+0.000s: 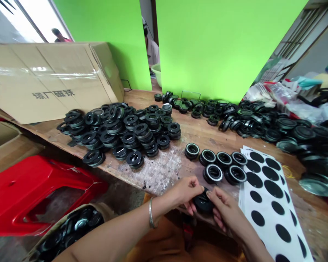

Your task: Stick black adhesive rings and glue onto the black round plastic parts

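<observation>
My left hand and my right hand grip a round black disc-shaped part between them at the table's front edge. Both thumbs press on its upper face; fingers curl around its sides and partly hide it. Just beyond my hands sit several round black parts with pale rings on top. To the right of my right hand lies a white sheet of black round stickers, with more sheets beneath it.
Stacked black ring parts cover the table's left side. Loose black parts spread along the back and right. A cardboard box stands at the back left, a red plastic stool below. Green panels rise behind the table.
</observation>
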`<state>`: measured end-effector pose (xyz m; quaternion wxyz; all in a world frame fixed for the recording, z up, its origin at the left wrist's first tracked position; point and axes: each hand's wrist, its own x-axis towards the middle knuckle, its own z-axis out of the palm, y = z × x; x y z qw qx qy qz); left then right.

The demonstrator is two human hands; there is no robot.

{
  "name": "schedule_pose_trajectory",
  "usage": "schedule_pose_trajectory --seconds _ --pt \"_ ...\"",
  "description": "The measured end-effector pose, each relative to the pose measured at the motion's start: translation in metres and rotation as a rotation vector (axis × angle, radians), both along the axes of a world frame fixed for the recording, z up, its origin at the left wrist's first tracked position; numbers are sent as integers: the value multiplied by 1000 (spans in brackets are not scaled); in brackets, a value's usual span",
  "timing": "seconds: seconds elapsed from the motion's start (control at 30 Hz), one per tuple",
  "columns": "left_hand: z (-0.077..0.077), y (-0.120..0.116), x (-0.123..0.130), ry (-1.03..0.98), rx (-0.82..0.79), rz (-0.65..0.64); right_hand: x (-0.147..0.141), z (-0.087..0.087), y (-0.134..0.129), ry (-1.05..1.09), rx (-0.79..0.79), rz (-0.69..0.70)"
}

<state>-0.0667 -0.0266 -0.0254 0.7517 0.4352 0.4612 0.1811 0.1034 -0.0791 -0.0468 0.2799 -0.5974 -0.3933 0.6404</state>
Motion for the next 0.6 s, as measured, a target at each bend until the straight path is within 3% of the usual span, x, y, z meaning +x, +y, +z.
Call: schedule_pose_trajectory --seconds 0.13,0.3,0.47,0.53,0.6 --pt "1 3 4 9 -14 -22 -4 -5 4 -158 69 26" --pt "-8 -4 6 32 29 57 -5 -1 8 -313 173 45" --pt "-19 -8 7 -18 34 104 -6 0 4 -292 152 37" --pt "-10 -2 2 -52 40 88 -5 0 -3 -244 170 33" --pt "12 12 -9 -63 127 95 -3 0 -15 -241 241 4"
